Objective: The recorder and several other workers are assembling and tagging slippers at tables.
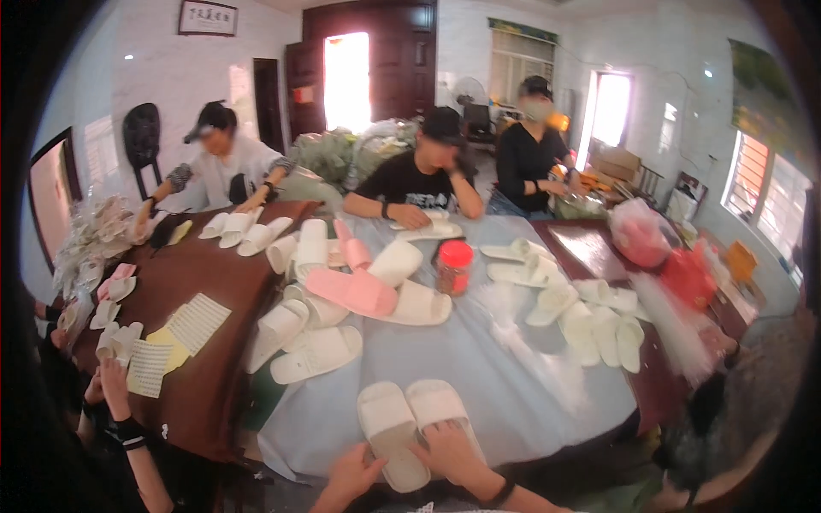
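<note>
A pair of white open-toe slippers (386,409) lies side by side at the near edge of the table, straps pointing away from me. My right hand (451,451) grips the right slipper (434,397), its fingers over the footbed behind the strap and its thumb toward the left slipper. Beside the left slipper's outer edge is my left hand (352,472), thumb apart from the fingers; its lower part is blurred. A dark band (503,491) circles my right wrist. Farther up the table, a pink slipper (352,291) rests among several white slippers (318,355).
A red-lidded jar (454,267) stands mid-table on the grey-blue cover (385,359). More white slippers (581,329) and clear plastic (534,346) lie to the right. Co-workers sit across the table; another person's hands (113,386) hold slippers at left, near printed sheets (198,323).
</note>
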`<act>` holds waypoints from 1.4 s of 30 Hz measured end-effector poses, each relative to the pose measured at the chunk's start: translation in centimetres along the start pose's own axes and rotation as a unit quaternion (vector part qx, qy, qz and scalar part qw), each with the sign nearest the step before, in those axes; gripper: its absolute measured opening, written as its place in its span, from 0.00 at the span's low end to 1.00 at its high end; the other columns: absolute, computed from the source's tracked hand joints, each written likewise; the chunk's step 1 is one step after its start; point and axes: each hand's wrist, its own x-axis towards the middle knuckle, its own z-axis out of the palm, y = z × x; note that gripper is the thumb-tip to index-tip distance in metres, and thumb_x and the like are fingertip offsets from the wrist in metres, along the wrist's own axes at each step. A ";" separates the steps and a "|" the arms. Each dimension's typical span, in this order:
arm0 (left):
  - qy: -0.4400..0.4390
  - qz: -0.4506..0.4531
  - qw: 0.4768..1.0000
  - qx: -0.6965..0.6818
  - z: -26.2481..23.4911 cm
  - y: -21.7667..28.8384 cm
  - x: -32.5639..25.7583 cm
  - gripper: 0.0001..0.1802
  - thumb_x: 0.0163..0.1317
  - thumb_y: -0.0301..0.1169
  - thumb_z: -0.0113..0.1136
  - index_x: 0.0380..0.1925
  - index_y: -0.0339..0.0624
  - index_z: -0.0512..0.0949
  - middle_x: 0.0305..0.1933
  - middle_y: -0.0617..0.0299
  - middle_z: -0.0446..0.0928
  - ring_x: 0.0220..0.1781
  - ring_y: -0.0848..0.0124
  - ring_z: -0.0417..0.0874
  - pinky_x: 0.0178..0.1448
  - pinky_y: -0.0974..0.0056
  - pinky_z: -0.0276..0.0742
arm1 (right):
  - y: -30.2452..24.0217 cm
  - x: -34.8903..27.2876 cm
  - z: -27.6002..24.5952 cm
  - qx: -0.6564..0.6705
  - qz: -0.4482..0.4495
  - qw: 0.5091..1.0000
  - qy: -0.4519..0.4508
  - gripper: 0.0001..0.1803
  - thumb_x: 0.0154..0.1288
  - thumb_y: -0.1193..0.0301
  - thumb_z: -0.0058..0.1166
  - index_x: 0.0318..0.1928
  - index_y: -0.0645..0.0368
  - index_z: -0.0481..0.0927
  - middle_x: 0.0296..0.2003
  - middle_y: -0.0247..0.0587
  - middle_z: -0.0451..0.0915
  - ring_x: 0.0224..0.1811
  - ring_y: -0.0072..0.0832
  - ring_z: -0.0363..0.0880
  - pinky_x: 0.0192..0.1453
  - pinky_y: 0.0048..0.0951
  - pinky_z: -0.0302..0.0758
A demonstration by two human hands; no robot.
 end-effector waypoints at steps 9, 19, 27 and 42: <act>0.010 0.047 0.997 0.054 3.5 1.8 2.5 0.24 0.47 0.37 0.61 0.41 0.34 0.69 0.13 0.52 0.70 0.15 0.57 0.71 0.23 0.59 0.66 | 4.1 2.8 0.6 -0.048 0.173 0.983 0.032 0.18 0.53 0.57 0.50 0.18 0.58 0.76 0.24 0.44 0.76 0.31 0.39 0.75 0.34 0.37 0.71; 0.055 0.003 0.991 -0.123 0.6 0.7 0.9 0.15 0.50 0.31 0.59 0.38 0.36 0.74 0.14 0.59 0.67 0.17 0.68 0.69 0.24 0.64 0.64 | 19.3 0.3 -16.1 -0.170 0.336 0.897 0.231 0.20 0.48 0.58 0.54 0.18 0.65 0.75 0.19 0.52 0.75 0.23 0.44 0.74 0.29 0.39 0.69; 0.023 0.053 0.995 -0.077 2.3 2.4 1.0 0.10 0.56 0.31 0.54 0.35 0.37 0.74 0.14 0.62 0.68 0.18 0.74 0.69 0.24 0.68 0.64 | 30.9 -0.3 -16.0 -0.138 0.339 0.905 0.215 0.23 0.47 0.61 0.55 0.36 0.70 0.73 0.35 0.63 0.72 0.38 0.52 0.71 0.43 0.44 0.67; -0.116 -0.028 0.840 -0.530 2.2 7.6 2.1 0.11 0.63 0.33 0.45 0.35 0.37 0.74 0.21 0.63 0.73 0.23 0.74 0.72 0.29 0.70 0.69 | -0.1 -0.3 -7.0 0.527 0.138 0.834 -0.085 0.18 0.62 0.67 0.47 0.52 0.59 0.68 0.46 0.37 0.72 0.47 0.21 0.69 0.41 0.20 0.70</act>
